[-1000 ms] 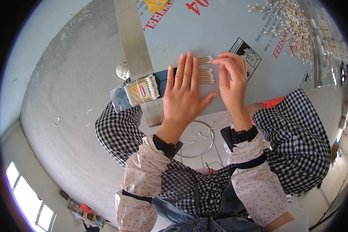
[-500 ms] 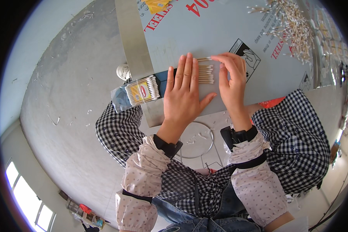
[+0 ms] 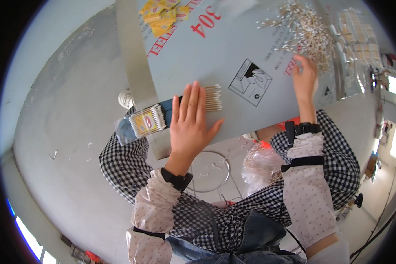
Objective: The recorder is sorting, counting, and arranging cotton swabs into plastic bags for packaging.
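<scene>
My left hand [image 3: 190, 119] lies flat, fingers stretched together and thumb out, over a row of cotton swabs [image 3: 213, 97] and a dark blue strip [image 3: 174, 105]. White swab tips show to the right of its fingers; the rest is hidden under the palm. Left of it, at the table edge, a clear plastic sleeve holds a bundle of cotton swabs [image 3: 157, 116] with a yellow card [image 3: 144, 122]. My right hand [image 3: 306, 79] is at the near side of a loose heap of cotton swabs [image 3: 310, 33]. Its fingers are bent, thumb and forefinger apart, with no swab visible between them.
Yellow cards [image 3: 160, 20] lie at the far left of the printed grey table sheet [image 3: 185, 57]. Clear packs [image 3: 358, 39] are stacked beyond the heap on the right. Below the table stand a metal ring-topped stool [image 3: 226, 171] and a clear plastic bag [image 3: 259, 169].
My right hand has left the end of the swab row and moved right to the heap. My left hand stays flat on the row. The whole view has shifted.
</scene>
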`<act>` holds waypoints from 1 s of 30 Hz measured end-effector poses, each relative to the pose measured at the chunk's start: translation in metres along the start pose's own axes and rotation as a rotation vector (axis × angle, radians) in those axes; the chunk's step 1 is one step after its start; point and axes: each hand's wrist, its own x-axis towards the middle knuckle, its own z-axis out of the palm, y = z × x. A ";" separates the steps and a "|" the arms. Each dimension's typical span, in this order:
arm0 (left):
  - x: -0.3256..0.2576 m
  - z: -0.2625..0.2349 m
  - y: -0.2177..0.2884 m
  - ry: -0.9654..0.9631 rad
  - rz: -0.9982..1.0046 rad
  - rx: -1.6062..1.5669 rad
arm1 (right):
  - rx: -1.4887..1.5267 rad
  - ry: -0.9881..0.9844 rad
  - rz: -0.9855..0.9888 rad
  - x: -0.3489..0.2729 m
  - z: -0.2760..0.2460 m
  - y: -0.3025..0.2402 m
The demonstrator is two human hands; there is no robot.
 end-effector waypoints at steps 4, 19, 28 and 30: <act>-0.002 -0.001 -0.001 0.016 0.001 -0.012 | -0.193 0.011 -0.135 0.017 -0.003 0.006; -0.001 -0.003 -0.003 0.041 -0.021 -0.042 | 0.163 -0.094 -0.655 0.028 0.015 -0.107; 0.000 0.001 -0.001 0.069 -0.017 -0.053 | 0.389 -0.168 -0.481 0.020 0.029 -0.152; -0.001 0.001 -0.001 0.066 -0.022 -0.053 | 0.467 -0.177 -0.413 0.016 0.023 -0.156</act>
